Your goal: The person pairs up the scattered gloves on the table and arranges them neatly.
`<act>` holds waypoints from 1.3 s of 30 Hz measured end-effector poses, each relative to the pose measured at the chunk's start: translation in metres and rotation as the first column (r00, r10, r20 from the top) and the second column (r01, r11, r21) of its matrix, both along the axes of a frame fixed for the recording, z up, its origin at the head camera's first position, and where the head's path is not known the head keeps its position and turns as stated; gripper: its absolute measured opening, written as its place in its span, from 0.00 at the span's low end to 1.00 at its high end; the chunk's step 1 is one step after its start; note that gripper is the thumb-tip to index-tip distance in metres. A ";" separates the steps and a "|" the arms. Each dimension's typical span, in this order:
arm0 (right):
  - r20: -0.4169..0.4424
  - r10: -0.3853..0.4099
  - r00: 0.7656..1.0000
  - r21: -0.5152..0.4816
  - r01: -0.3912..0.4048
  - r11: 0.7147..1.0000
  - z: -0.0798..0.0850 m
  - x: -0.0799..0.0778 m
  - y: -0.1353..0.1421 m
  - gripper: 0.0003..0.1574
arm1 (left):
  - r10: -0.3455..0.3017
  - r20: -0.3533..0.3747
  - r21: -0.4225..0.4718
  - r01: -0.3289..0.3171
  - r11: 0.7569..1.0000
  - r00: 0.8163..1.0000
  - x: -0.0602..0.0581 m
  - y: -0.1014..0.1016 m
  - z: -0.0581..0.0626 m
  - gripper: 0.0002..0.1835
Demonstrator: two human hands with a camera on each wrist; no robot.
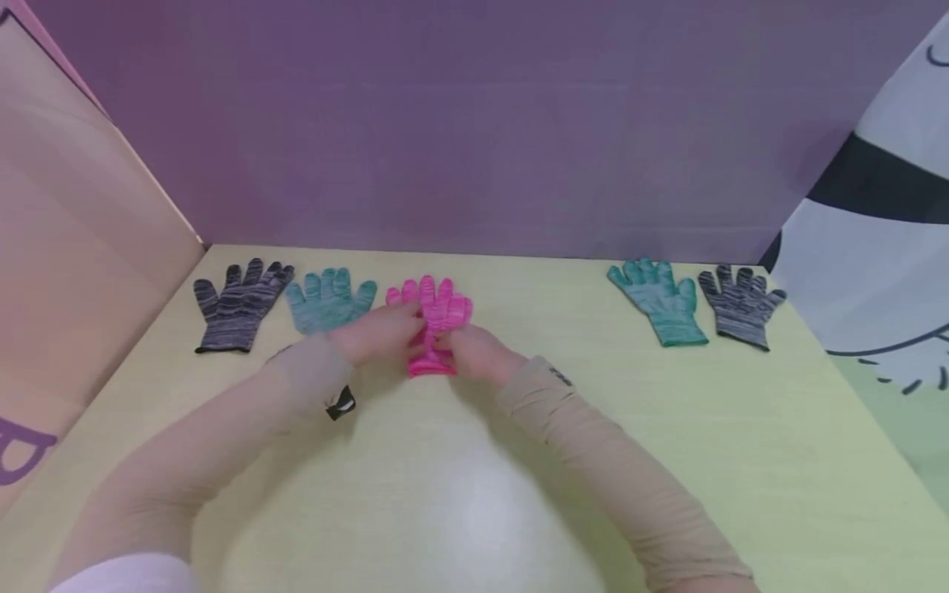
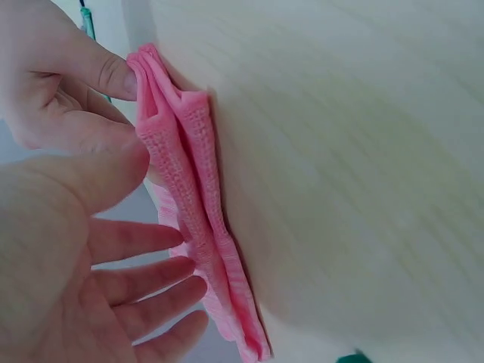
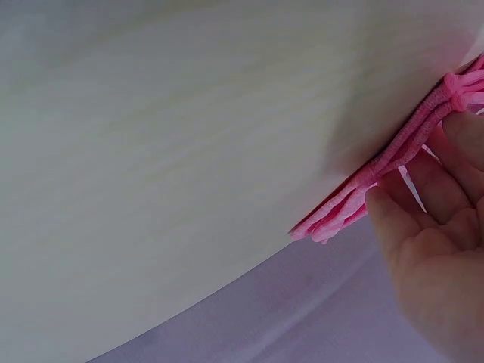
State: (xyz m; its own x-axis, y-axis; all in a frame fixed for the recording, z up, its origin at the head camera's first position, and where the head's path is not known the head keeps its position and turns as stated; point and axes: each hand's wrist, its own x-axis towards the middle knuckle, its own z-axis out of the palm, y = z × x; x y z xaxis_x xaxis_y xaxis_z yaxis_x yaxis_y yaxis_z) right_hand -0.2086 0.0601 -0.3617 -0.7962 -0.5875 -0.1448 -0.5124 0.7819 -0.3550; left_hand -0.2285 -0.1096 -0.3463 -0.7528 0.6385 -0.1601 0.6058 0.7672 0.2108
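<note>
Two pink knit gloves [image 1: 443, 311], which appear laid together, are at the middle of the table's far part, fingers pointing away. In the left wrist view the pink cuffs [image 2: 178, 162] stand folded with their edges up. My right hand [image 1: 482, 352] pinches the cuff end between thumb and fingers. My left hand [image 1: 385, 329] is at the gloves' left side; its thumb touches the cuff and its other fingers are extended loosely along the knit. The right wrist view shows the glove fingers [image 3: 344, 208] beside my right fingers. Part of the gloves is hidden by both hands.
To the left lie a teal glove [image 1: 329, 301] and a dark grey striped glove [image 1: 239, 305]. On the right are another teal glove [image 1: 663, 303] and another grey striped glove [image 1: 741, 305]. A purple panel [image 1: 482, 123] rises behind the pale table [image 1: 415, 494].
</note>
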 end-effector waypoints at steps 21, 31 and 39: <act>0.077 0.094 0.993 -0.022 -0.093 0.995 0.005 -0.016 0.009 0.18 | -0.003 -0.047 0.026 0.004 1.000 0.999 0.008 0.002 -0.011 0.08; 0.166 0.169 0.971 -0.062 -0.161 0.985 0.009 -0.027 0.021 0.20 | 0.069 0.054 -0.022 -0.068 0.997 0.996 0.008 0.009 -0.003 0.16; 0.264 0.007 0.964 -0.142 0.031 0.989 0.016 -0.051 0.035 0.20 | 0.128 0.079 -0.010 -0.128 0.992 0.989 0.007 0.013 -0.007 0.22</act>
State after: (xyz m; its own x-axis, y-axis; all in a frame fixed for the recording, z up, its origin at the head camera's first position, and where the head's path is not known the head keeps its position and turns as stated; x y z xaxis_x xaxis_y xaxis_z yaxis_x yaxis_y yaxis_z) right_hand -0.2596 0.0949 -0.3460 -0.7482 -0.6082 -0.2651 -0.3767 0.7183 -0.5849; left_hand -0.2212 -0.0971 -0.3531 -0.8131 0.5367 -0.2256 0.4841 0.8385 0.2499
